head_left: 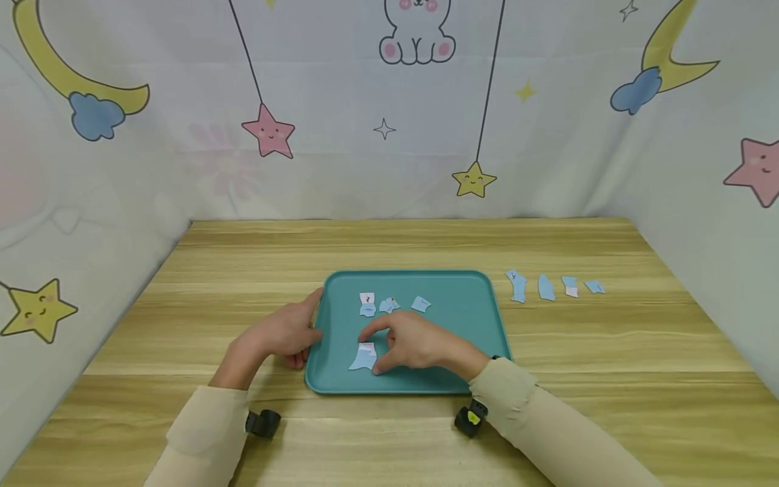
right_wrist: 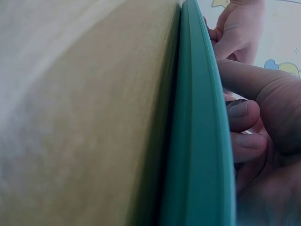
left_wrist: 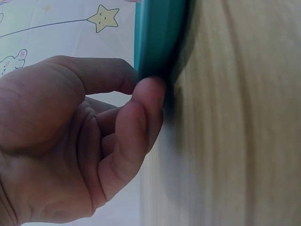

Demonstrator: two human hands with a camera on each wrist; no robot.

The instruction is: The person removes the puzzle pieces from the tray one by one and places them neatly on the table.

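The teal tray (head_left: 450,358) lies on the table. My left hand (head_left: 292,331) holds its left edge, thumb at the rim and fingertips against the side, as the left wrist view shows. My right hand (head_left: 414,341) is over the tray, index finger and thumb at two edges of a light-blue and white torn paper piece (head_left: 364,357); its other fingers are curled. Behind it on the tray lie a white-and-blue paper piece (head_left: 367,306), a small piece with a coloured spot (head_left: 389,305) and a light-blue piece (head_left: 420,304). In the right wrist view the tray's wall hides the paper.
Right of the tray, several more torn pieces lie in a row on the wooden table (head_left: 608,352), among them a long blue one (head_left: 518,285) and a blue-and-white one (head_left: 570,285). A patterned cloth (head_left: 341,176) hangs behind the table and along both sides.
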